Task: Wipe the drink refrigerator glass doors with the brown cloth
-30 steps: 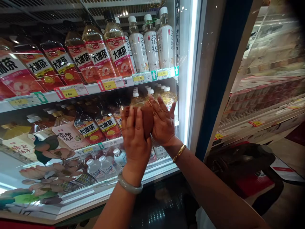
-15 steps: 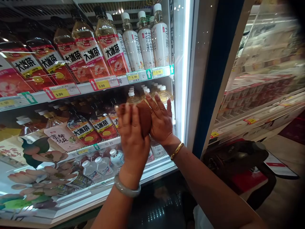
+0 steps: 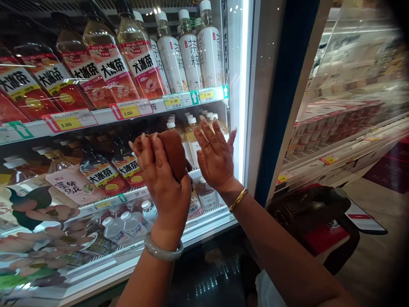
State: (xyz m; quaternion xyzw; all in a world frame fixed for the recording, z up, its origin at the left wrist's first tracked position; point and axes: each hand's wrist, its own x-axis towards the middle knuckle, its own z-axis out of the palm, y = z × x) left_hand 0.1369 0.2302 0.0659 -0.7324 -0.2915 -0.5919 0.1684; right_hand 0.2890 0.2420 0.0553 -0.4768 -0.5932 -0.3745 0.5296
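Observation:
My left hand (image 3: 161,181) presses a brown cloth (image 3: 175,153) against the glass door of a drinks cooler, its fingers bent over the folded fabric. A grey bangle (image 3: 162,251) circles that wrist. To its right, my right hand (image 3: 214,161) lies flat on the glass with fingers spread and nothing in it. A gold bangle (image 3: 238,200) is on the right wrist. Behind the glass, bottles with pale liquid (image 3: 192,135) stand on the middle shelf, partly hidden by both hands.
Large iced tea bottles (image 3: 111,64) and white-labelled bottles (image 3: 209,51) line the upper shelf above price tags (image 3: 129,111). A flower decal (image 3: 47,211) covers the door's lower left. Right of the dark blue cooler edge (image 3: 284,94) are a black bag (image 3: 306,209) and another display shelf (image 3: 338,123).
My left hand and the cloth have moved left across the glass, opening a gap from my right hand. The right hand stays flat nearly in place. The view has shifted slightly.

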